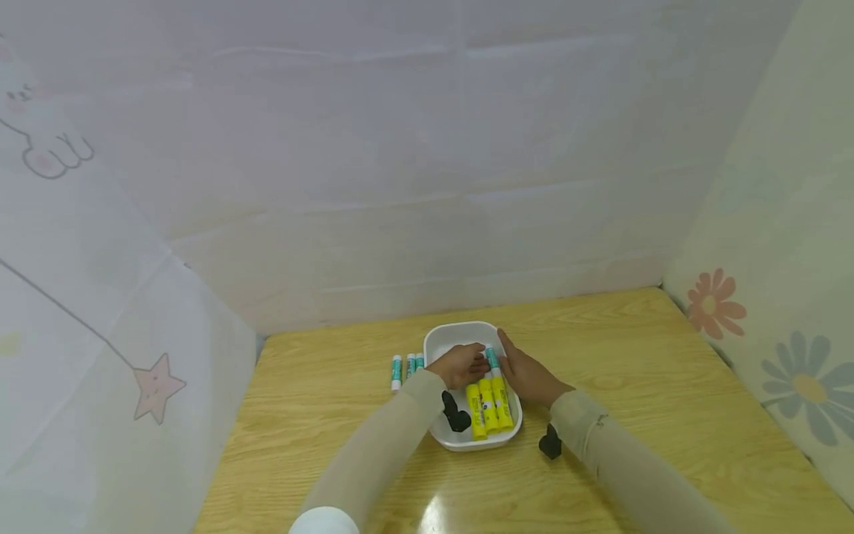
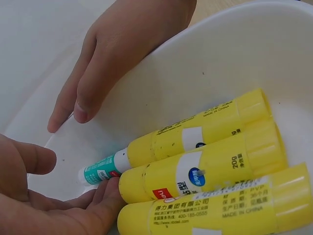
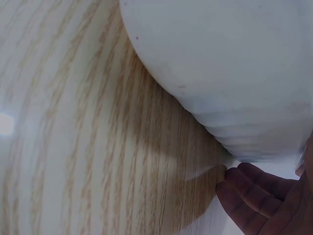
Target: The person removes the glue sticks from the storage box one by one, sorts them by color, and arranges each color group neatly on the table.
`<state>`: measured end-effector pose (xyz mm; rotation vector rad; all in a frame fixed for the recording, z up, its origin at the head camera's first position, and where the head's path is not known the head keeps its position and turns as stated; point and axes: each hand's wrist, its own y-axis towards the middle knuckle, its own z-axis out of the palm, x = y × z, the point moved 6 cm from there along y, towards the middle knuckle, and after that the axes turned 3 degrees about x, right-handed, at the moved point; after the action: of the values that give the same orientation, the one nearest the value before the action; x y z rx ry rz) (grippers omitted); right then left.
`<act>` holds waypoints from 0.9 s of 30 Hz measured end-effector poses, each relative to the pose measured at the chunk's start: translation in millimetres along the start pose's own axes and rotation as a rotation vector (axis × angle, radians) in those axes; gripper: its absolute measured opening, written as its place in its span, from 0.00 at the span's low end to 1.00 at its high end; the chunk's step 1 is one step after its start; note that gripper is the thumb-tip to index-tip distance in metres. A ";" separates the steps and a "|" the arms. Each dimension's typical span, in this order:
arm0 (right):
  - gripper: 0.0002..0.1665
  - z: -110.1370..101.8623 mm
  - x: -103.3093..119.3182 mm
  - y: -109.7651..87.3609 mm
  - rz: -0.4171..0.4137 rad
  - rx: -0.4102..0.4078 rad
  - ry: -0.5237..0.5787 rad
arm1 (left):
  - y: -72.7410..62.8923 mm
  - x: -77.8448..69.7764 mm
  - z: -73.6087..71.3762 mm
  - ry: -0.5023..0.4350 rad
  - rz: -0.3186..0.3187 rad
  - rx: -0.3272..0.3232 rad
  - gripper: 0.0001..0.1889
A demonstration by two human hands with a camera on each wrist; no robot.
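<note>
A white tray (image 1: 460,447) stands on the table with three yellow glue sticks (image 1: 488,406) side by side in it. A smaller teal-and-white glue stick (image 2: 105,169) lies at the end of the yellow row. My left hand (image 1: 460,365) is inside the tray; its fingertips touch the teal stick, while the thumb stays apart from it. At the tray's right side, my right hand (image 1: 532,377) holds the wall, thumb over the rim (image 2: 274,4) and fingers outside. Those fingers (image 3: 254,193) reach low along the outer wall in the right wrist view.
More teal glue sticks (image 1: 396,373) stand or lie on the wooden table (image 1: 320,415) just left of the tray, partly hidden by it. Printed white sheeting (image 1: 400,148) rises behind the table and on both sides.
</note>
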<state>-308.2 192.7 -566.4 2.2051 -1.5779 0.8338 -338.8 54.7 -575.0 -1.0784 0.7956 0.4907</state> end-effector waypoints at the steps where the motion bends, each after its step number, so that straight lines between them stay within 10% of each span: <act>1: 0.37 -0.1 0.5 -0.2 0.000 0.002 -0.001 | 0.1 0.3 0.2 0.003 0.004 0.001 0.26; 27: 0.37 1.0 0.3 0.0 -0.022 0.000 0.004 | 10.5 3.9 8.4 0.167 0.094 -0.127 0.12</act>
<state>-307.9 191.9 -567.0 2.2154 -1.5489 0.8318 -340.9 66.6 -582.1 -1.2150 0.9757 0.5414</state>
